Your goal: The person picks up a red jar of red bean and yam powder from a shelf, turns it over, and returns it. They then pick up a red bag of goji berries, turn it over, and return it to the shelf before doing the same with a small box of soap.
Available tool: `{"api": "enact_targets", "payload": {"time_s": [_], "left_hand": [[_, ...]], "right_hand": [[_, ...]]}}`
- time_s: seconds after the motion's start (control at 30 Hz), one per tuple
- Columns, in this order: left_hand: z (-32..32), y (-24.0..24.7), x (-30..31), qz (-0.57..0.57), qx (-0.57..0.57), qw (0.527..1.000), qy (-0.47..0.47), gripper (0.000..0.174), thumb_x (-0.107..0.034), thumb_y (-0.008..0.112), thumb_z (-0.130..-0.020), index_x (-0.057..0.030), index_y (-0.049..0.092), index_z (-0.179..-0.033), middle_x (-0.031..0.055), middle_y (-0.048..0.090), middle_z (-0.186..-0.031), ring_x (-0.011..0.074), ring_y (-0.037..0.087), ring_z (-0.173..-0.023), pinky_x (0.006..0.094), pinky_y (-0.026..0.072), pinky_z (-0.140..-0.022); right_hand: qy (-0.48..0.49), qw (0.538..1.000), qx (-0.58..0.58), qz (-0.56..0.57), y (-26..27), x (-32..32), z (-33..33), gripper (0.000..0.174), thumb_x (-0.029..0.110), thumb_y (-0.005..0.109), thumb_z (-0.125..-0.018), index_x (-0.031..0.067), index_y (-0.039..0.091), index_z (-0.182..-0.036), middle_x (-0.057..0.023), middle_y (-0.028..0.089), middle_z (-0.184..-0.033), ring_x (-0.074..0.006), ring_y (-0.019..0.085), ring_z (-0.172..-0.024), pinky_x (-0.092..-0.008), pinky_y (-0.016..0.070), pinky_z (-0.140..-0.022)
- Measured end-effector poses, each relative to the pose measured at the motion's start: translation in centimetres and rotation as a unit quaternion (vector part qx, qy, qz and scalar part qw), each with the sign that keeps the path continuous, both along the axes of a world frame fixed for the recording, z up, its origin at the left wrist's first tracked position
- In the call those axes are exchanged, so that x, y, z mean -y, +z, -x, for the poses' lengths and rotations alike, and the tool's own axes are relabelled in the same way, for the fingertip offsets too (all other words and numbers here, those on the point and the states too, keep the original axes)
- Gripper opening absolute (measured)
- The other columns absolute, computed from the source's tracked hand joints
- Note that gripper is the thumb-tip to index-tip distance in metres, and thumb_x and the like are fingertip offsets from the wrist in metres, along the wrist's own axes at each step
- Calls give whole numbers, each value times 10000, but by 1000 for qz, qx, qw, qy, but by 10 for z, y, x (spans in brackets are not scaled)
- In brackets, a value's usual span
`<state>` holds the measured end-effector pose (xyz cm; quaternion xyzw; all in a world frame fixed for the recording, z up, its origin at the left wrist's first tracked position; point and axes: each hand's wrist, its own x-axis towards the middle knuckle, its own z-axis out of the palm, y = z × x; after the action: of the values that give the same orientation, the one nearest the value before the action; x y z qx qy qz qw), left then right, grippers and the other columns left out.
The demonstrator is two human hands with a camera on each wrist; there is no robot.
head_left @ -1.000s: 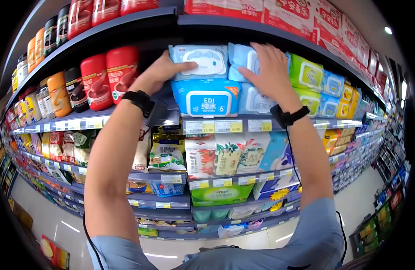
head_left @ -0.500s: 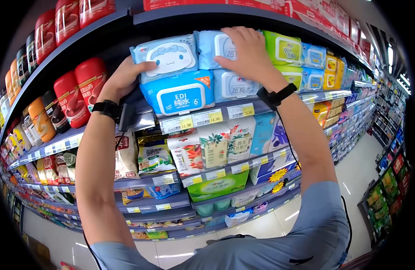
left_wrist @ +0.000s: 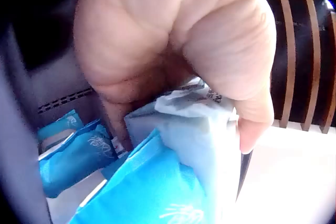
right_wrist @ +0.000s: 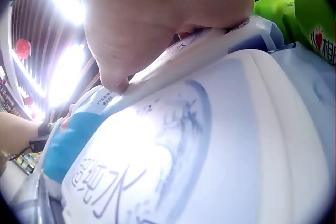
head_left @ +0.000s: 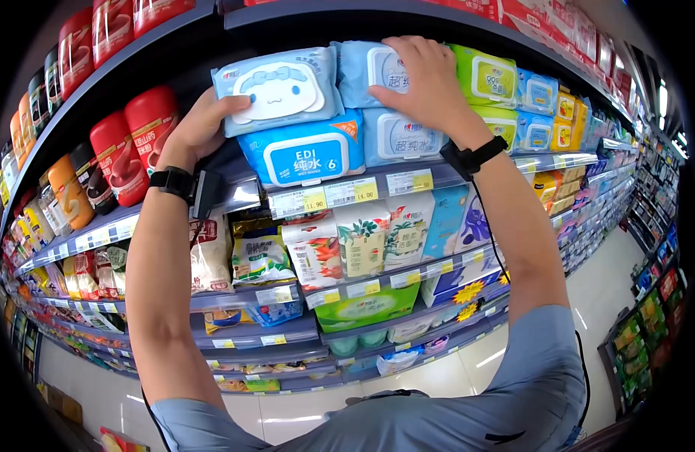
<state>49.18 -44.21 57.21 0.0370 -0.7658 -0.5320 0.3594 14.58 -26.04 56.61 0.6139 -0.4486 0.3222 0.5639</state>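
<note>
In the head view my left hand (head_left: 200, 126) grips the left end of a light blue wipes pack (head_left: 280, 113) with a white cartoon face, thumb on its front. That pack lies on a bright blue EDI pack (head_left: 311, 167). My right hand (head_left: 427, 83) lies over the upper pale blue pack (head_left: 355, 75) beside it, thumb on the front and fingers over the top; a similar pack (head_left: 400, 145) sits below. The left wrist view shows thumb and fingers on either side of the pack (left_wrist: 184, 129). In the right wrist view the lower pack's lid (right_wrist: 147, 166) fills the foreground.
Green packs (head_left: 483, 77) and smaller blue packs (head_left: 536, 92) stand to the right. Red canisters (head_left: 119, 154) stand to the left. A shelf (head_left: 347, 16) runs above, and a price-tag edge (head_left: 362, 190) runs below the packs. Bagged tissues (head_left: 362, 237) fill the lower shelf.
The head view has shifted, bringing the packs left and larger in the picture. The cartoon pack now sits tilted, its left end held by my left hand. My right hand remains on the neighbouring pack.
</note>
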Motion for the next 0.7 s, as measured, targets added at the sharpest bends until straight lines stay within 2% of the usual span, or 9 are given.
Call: {"api": "enact_targets", "payload": {"time_s": [0.13, 0.3, 0.37, 0.4, 0.5, 0.53, 0.7], "left_hand": [[8, 5, -19, 60, 12, 998, 19, 667, -205, 795, -912, 60, 505, -1451, 176, 631, -1401, 246, 618, -1272, 368, 474, -1123], [18, 2, -25, 23, 23, 998, 49, 749, -260, 807, -908, 46, 462, -1498, 197, 594, -1450, 290, 586, -1328, 386, 459, -1150], [23, 2, -30, 9, 66, 995, 76, 817, -305, 813, -903, 34, 422, -1536, 216, 567, -1479, 320, 564, -1363, 401, 434, -1179], [25, 3, -28, 30, 90, 992, 85, 919, -372, 827, -892, 23, 362, -1579, 241, 531, -1516, 348, 520, -1414, 422, 393, -1215], [25, 1, -14, 57, 114, 986, 104, 1022, -449, 844, -870, 21, 312, -1605, 258, 495, -1548, 364, 471, -1457, 439, 355, -1237], [23, 1, -10, 85, 125, 980, 126, 1139, -531, 863, -837, 29, 259, -1623, 270, 455, -1580, 372, 434, -1484, 444, 328, -1251], [12, -1, -15, 125, 104, 977, 137, 1072, -596, 833, -848, 57, 377, -1566, 269, 549, -1492, 363, 483, -1445, 438, 343, -1234]], "right_hand": [[1, 1000, 8, -6, 0, -1, 2, 723, 553, 794, -844, 94, 614, -1373, -136, 623, -1339, -330, 555, -1284, -511, 351, -1132], [-5, 1000, 12, -7, 0, -4, 3, 731, 563, 784, -855, 92, 608, -1386, -139, 617, -1351, -326, 547, -1304, -512, 341, -1146], [-8, 1000, 11, -11, 0, -4, 4, 730, 560, 783, -858, 92, 605, -1390, -140, 615, -1353, -324, 544, -1308, -512, 338, -1149], [-11, 1000, 10, -10, 0, -3, 5, 730, 558, 782, -861, 94, 602, -1394, -140, 614, -1354, -325, 543, -1311, -513, 335, -1155], [-10, 1000, 14, -12, -2, -3, 3, 727, 553, 782, -865, 97, 597, -1400, -137, 612, -1358, -327, 539, -1316, -517, 328, -1165], [-12, 1000, 19, -13, -1, -4, 3, 724, 548, 783, -866, 98, 596, -1402, -135, 611, -1362, -328, 537, -1319, -520, 326, -1169], [-12, 999, 26, -29, -3, -8, 1, 718, 524, 777, -881, 98, 584, -1426, -141, 595, -1403, -340, 513, -1357, -531, 318, -1183]]}}
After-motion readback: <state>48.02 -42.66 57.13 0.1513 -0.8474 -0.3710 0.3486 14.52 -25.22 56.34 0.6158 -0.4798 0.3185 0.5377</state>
